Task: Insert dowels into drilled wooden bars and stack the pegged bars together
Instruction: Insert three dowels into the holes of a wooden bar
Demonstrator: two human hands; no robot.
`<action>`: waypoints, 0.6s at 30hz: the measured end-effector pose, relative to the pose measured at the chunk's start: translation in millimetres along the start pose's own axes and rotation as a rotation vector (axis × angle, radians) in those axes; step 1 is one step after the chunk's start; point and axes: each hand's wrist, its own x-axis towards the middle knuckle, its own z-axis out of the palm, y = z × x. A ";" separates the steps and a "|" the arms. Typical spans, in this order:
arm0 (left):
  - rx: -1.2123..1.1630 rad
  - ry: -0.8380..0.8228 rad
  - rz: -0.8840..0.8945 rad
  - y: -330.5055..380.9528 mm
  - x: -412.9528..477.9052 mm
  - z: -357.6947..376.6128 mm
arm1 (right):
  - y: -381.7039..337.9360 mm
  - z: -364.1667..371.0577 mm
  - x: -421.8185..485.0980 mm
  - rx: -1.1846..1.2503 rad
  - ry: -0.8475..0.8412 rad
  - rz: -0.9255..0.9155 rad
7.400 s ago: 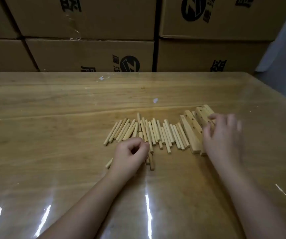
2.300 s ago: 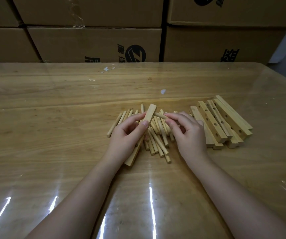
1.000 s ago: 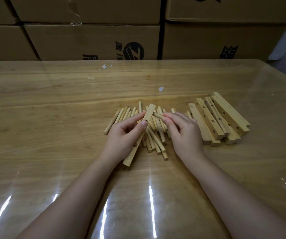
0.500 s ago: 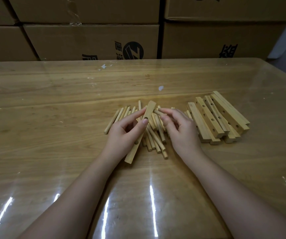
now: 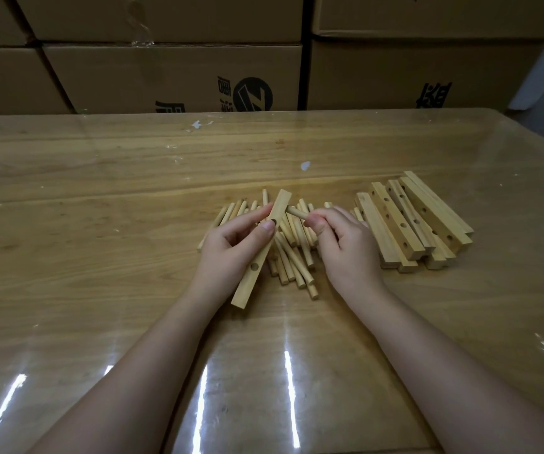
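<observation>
Over a glossy wooden table (image 5: 100, 191) backed by brown cardboard boxes (image 5: 165, 77), the left hand (image 5: 231, 244) grips a pale drilled wooden bar (image 5: 253, 276) while the right hand (image 5: 346, 247), at its three o'clock, pinches a short round wooden dowel (image 5: 296, 213) against the bar's far end, where a skewed push could jam it.

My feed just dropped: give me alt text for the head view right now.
Left hand holds a drilled wooden bar tilted over the table, while the right hand pinches a dowel against its upper end. Loose dowels lie beneath; more bars are piled at right.

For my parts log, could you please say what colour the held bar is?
The bar is pale tan wood; head view.
</observation>
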 end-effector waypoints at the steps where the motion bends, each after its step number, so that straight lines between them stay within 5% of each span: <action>1: 0.003 -0.005 0.004 -0.3 -0.1 -0.3 | -0.7 -0.3 -0.3 0.012 -0.003 0.001; 18: 0.078 -0.061 0.093 -3.3 0.0 2.1 | 4.0 -1.0 -0.1 0.163 -0.013 0.137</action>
